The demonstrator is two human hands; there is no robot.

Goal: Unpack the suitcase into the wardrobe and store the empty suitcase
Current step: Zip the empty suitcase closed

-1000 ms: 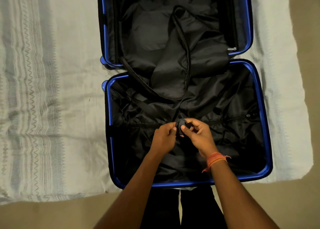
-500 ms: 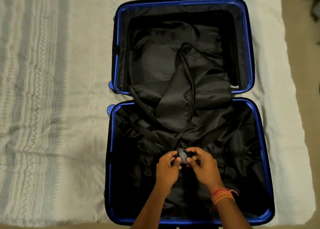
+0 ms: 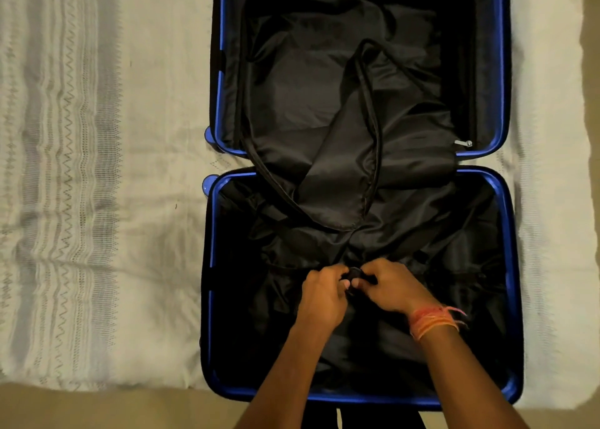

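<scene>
The blue hard-shell suitcase point(image 3: 211, 234) lies open flat on a white woven bedspread point(image 3: 97, 201), its near half at the bed's edge in front of the person; only black lining shows in both halves, and no clothing can be seen; the wardrobe is out of view.

Both hands meet over the middle of the near half; the left hand point(image 3: 321, 298) and the right hand point(image 3: 393, 287), which wears orange wrist threads point(image 3: 433, 321), have their fingers curled and pinch a small black buckle point(image 3: 354, 274) from either side; the buckle is mostly covered, so whether its two parts are joined cannot be told.

The step in hand is probably clipping the packing strap shut before the case is closed. To do it well, line the two parts up straight, keep the loose lining out from between them, and press until they seat; a pinch of fabric in the clasp would likely stop it locking.

The black divider flap point(image 3: 341, 175) spills from the far half across the hinge into the near one; it should be laid back flat in its own half, near the silver zip pull point(image 3: 463, 143), or it may catch in the rim when the shells come together.
</scene>
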